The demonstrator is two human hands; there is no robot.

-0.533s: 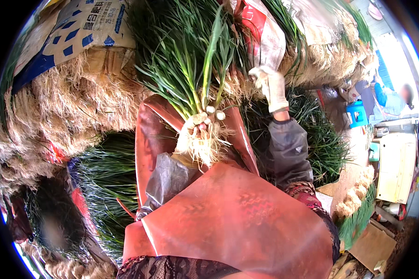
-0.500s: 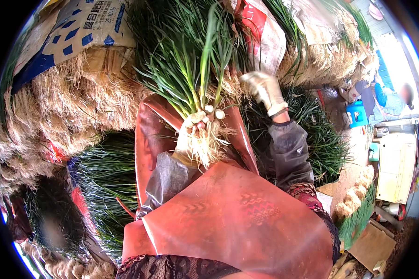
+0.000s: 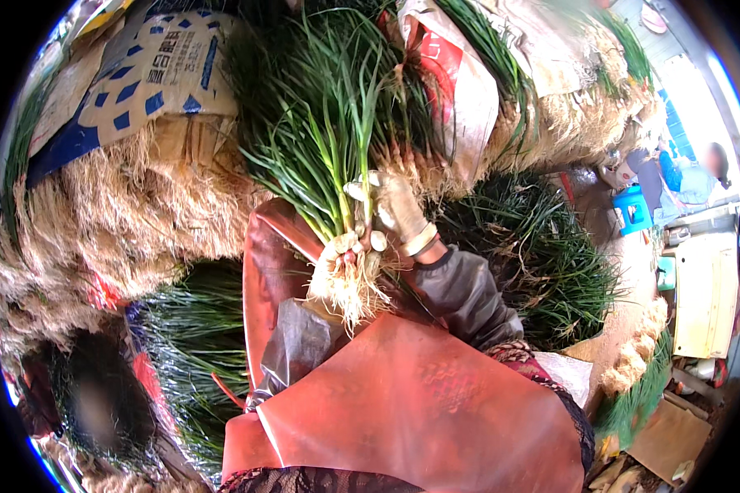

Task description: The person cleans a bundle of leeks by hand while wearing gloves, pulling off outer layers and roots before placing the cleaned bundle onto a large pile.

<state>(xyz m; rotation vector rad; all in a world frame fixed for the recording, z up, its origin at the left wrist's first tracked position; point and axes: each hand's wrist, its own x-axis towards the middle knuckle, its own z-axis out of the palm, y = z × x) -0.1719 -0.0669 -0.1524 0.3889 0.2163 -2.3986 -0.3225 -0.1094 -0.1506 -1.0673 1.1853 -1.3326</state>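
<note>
In front of my apron [image 3: 419, 403], a bunch of spring onions [image 3: 329, 172] stands with green leaves up and away from me, pale bulbs and stringy roots nearest me. My left hand [image 3: 325, 275], in a pale glove, is closed around the bunch at its bulbs; the roots hide part of its fingers. My right hand [image 3: 396, 212], in a dirty whitish glove with a band at the wrist, reaches in from the right. Its fingertips close on a stalk at the bunch's right side, above the bulbs.
Stacked onions with dry roots [image 3: 140, 222] rise at the left, under a printed sack [image 3: 173, 66]. Loose green onions [image 3: 543, 263] lie to the right. Another white-and-red sack [image 3: 460, 90] covers the far pile. A blue stool [image 3: 631, 209] and a seated person [image 3: 695, 181] are farther right.
My right hand has come in from the right, from over the pile's edge to the bunch, and closed on a stalk. The left hand still holds the bunch, slightly nearer me.
</note>
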